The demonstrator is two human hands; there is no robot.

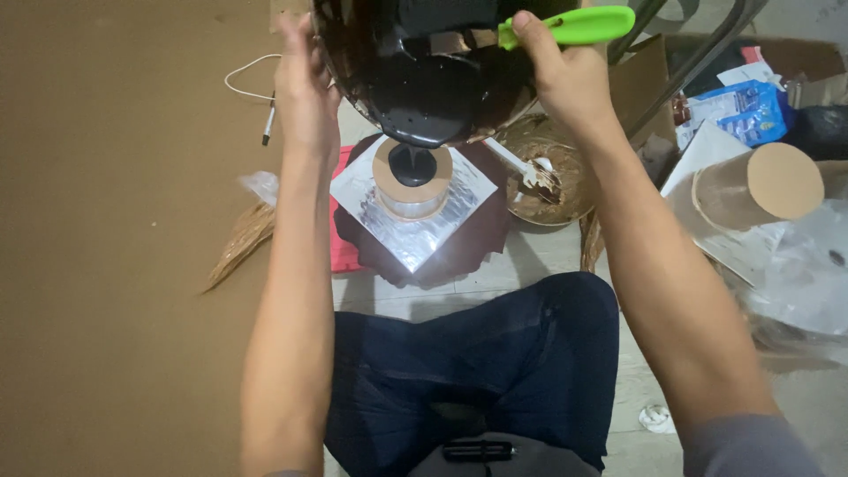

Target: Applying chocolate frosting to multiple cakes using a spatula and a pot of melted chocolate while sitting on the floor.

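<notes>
Dark bowl (433, 79) tipped over the small round mould (412, 181) on a foil square (459, 208) on the floor, so glossy chocolate drops straight in; left hand (305, 88) grip steadies the rim, right hand (565, 75) grip clenched on a green spatula (574, 26) scraping inside.

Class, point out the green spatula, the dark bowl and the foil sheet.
green spatula (579, 25), head view, on its handle.
dark bowl (424, 106), head view, on its glossy coated inside.
foil sheet (415, 243), head view, on its near corner.
</notes>
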